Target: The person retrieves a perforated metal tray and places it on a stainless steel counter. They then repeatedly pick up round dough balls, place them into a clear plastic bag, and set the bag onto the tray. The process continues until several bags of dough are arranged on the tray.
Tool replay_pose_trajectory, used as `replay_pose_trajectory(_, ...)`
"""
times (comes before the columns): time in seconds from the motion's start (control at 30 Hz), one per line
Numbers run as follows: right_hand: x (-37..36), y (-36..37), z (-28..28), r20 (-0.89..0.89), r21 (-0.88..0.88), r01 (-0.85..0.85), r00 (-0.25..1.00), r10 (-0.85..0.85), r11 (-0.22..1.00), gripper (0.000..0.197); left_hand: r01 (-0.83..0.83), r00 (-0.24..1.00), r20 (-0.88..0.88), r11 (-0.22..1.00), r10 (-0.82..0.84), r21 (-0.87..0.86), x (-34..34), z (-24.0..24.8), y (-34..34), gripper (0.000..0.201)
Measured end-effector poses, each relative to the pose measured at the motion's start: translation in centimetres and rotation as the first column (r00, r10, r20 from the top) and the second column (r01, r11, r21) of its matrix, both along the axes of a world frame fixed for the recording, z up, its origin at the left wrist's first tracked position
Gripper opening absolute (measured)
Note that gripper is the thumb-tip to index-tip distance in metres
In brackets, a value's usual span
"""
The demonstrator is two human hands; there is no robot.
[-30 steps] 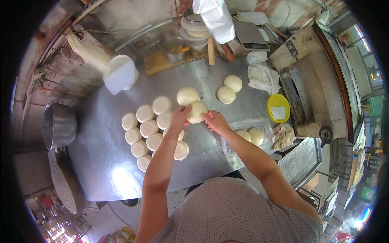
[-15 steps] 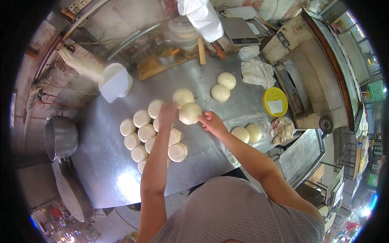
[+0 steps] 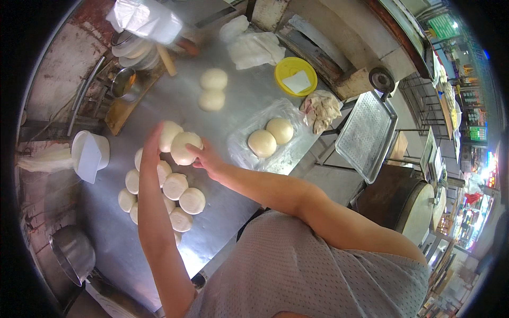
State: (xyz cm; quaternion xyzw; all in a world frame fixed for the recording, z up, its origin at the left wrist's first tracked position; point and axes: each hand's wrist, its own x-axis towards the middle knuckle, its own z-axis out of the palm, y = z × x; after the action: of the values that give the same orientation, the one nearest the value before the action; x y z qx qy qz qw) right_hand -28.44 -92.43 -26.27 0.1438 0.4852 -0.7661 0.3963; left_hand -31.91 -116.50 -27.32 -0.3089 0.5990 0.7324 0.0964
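Note:
Two pale, smooth dough balls sit touching between my hands on the metal table. My left hand curves round the outer side of the farther dough ball; most of its fingers are hidden. With thumb and fingers, my right hand grips the nearer dough ball from its right. Beneath and beside my left forearm lie several flatter dough rounds in close rows, some hidden by the arm. Farther off rests another touching pair of dough balls. A third pair lies on clear plastic at the right.
A yellow lid with a white scraper lies near white cloths and a crumpled rag. White tub and metal pot stand left. Beyond the right table edge is a perforated tray.
The view has swung to the right, so the table things appear farther left. My left hand has moved from beside the nearer ball to the far ball's outer side; my right still holds the nearer.

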Motion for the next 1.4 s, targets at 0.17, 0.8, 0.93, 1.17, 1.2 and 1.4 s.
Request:
replay_pose_trajectory(0.17,0.2,5.7,5.4,-0.052,0.065,-0.131,0.99,0.134,0.989,0.099,-0.075,0.991,-0.104,0.993,0.085,0.096,7.4,7.4,4.9,0.06)
replay_pose_trajectory(0.8,-13.9,31.7,3.2,-0.124,0.555,-0.335,0.872,0.474,0.761,0.085,-0.075,0.997,0.042,0.966,0.067,0.248,5.8,7.3,35.4,0.074)
replay_pose_trajectory(0.93,-12.7,31.4,7.2,-0.181,0.386,-0.405,0.848,0.499,0.829,0.085,-0.11,0.991,0.098,0.976,0.093,0.188,5.7,7.6,35.2,0.077)
replay_pose_trajectory(1.17,-12.1,31.8,5.6,-0.234,0.328,-0.383,0.853,0.467,0.864,0.087,-0.145,0.988,0.078,0.975,0.133,0.171,5.5,9.5,36.2,0.073)
replay_pose_trajectory(1.2,-12.0,31.8,5.1,-0.238,0.321,-0.366,0.861,0.449,0.873,0.088,-0.161,0.985,0.082,0.974,0.15,0.162,5.4,10.0,36.5,0.07)
replay_pose_trajectory(1.4,-11.0,31.4,5.7,-0.252,0.198,-0.311,0.901,0.355,0.93,0.085,-0.26,0.965,0.048,0.945,0.256,0.198,5.9,9.5,36.9,0.065)
